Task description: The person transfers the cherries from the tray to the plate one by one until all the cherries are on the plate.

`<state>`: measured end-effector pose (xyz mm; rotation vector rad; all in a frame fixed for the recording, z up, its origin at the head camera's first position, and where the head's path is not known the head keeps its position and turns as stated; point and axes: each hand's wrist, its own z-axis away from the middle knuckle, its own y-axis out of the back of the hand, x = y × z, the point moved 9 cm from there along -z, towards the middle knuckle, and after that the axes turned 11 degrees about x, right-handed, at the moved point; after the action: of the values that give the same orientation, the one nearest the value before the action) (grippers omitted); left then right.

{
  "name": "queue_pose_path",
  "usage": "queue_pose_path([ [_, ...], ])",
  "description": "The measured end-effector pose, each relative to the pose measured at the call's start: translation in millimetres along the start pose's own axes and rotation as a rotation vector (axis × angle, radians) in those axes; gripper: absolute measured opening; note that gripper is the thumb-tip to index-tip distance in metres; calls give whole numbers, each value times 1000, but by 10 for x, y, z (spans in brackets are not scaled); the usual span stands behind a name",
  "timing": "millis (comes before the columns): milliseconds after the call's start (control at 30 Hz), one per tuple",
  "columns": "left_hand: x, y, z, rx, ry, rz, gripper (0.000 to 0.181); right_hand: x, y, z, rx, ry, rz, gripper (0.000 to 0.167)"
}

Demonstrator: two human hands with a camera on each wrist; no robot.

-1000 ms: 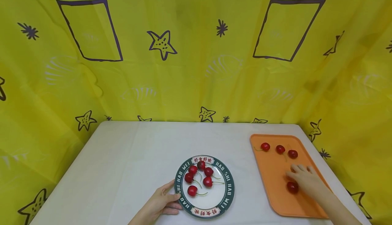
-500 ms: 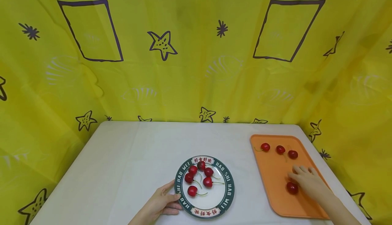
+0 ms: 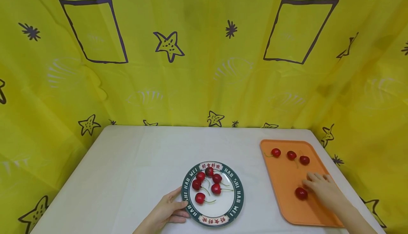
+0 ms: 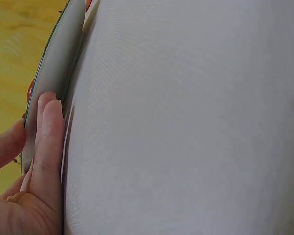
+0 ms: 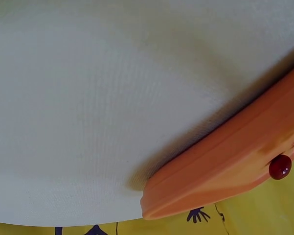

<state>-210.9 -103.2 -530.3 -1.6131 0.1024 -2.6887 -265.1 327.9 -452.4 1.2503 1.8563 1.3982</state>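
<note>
My left hand [image 3: 167, 207] grips the left rim of a round plate [image 3: 220, 207] with a green lettered border. The thumb is on the rim and the other fingers are beneath, against the plate's pale underside [image 4: 63, 54] in the left wrist view. Several red cherries [image 3: 216, 188] with stems lie on the plate. Over the orange tray [image 3: 283, 202], my right hand [image 3: 325, 193] hovers low with its fingers loosely bent and apart. A dark red cherry [image 3: 301, 193] lies just left of it, by the thumb; its stem is out of sight. What lies under the palm is hidden.
Three more cherries [image 3: 291, 155] lie near the tray's far end. The plate and tray stand apart on a white-covered table [image 3: 143, 163]. A yellow patterned curtain [image 3: 197, 85] rises behind and beside the table. The right wrist view shows a tray corner [image 5: 156, 200].
My right hand has shifted slightly right over the tray. The cherry by its thumb has moved a little left. My left hand and the plate stay still.
</note>
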Motion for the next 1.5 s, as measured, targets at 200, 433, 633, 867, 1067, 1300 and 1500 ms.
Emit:
queue_pose_path([
  [200,8,-1,8,6,4,1,77,-47,103,-65,129,21,-37,13],
  [433,8,8,6,6,5,6,78,-260,326,-313,226,18,-57,29],
  [633,9,9,7,7,3,4,78,-589,528,-556,293,31,-96,21],
  [867,3,-6,10,-1,0,8,78,-987,659,-749,366,57,-122,20],
  [1067,-9,-2,6,2,4,12,78,-1309,633,-895,307,12,-133,24],
  [1300,-23,0,-4,12,13,-1,78,-1665,465,-989,159,-9,-164,14],
  [1500,-12,1,-1,15,11,-3,77,-1979,325,-999,107,35,-184,12],
])
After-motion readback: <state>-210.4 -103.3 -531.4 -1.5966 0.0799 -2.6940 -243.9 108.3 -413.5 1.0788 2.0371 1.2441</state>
